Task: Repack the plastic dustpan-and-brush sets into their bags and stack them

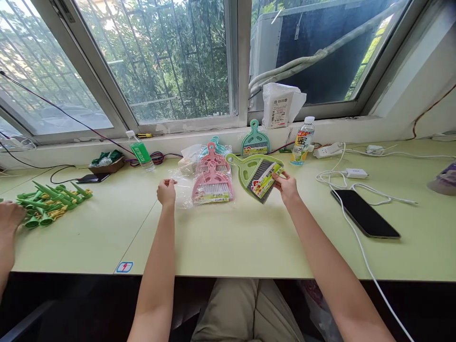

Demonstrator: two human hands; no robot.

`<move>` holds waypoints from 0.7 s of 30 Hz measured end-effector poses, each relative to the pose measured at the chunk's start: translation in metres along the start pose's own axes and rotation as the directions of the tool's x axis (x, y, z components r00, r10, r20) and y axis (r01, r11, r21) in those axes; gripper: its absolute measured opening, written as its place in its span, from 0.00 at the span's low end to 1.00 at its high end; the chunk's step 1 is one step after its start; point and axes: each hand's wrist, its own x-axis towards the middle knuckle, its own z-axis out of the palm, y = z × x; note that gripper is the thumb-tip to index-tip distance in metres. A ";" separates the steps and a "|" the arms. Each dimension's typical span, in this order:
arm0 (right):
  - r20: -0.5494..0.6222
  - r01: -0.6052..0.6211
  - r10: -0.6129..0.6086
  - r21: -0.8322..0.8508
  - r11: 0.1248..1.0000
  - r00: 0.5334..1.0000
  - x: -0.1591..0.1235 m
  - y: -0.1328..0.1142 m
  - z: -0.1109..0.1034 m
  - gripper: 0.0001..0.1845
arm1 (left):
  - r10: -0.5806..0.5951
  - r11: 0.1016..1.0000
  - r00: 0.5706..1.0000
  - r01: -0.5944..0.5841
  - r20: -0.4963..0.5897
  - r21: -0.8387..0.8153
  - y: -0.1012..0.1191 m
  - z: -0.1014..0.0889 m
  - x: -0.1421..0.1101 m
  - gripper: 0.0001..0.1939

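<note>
My right hand point(286, 186) grips a green dustpan point(244, 166) by its lower right edge, with a grey-bristled brush point(265, 173) and a printed label fitted into it. The dustpan is tilted above the table, its handle pointing left. My left hand point(166, 191) is closed in a pinch at the edge of a clear plastic bag point(183, 190). Between my hands lie pink dustpan-and-brush sets point(213, 183) in clear wrapping, with teal ones point(214, 145) behind them. Another teal set point(255, 137) leans against the wall under the window.
Water bottle point(140, 152) and drink bottle point(302, 141) stand near the wall. A phone point(365, 213), white cables and a power strip point(328, 150) lie right. At left, another person's hand point(10, 216) touches a pile of green plastic parts point(50, 202). A white packet point(281, 105) sits on the sill.
</note>
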 end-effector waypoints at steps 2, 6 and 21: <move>-0.025 -0.010 0.011 0.031 0.999 1.000 0.003 0.003 -0.004 0.30 | 0.050 0.985 0.996 -0.036 -0.080 0.171 0.000 -0.004 -0.001 0.09; -0.002 -0.018 0.018 0.035 0.999 1.000 0.004 0.010 -0.001 0.29 | 0.328 0.943 0.926 -0.308 -0.186 0.128 0.026 0.005 -0.026 0.20; -0.144 0.032 -0.058 -0.181 0.983 0.988 0.025 0.020 -0.014 0.27 | 0.047 0.749 0.795 0.372 0.604 -0.548 0.074 0.138 -0.158 0.29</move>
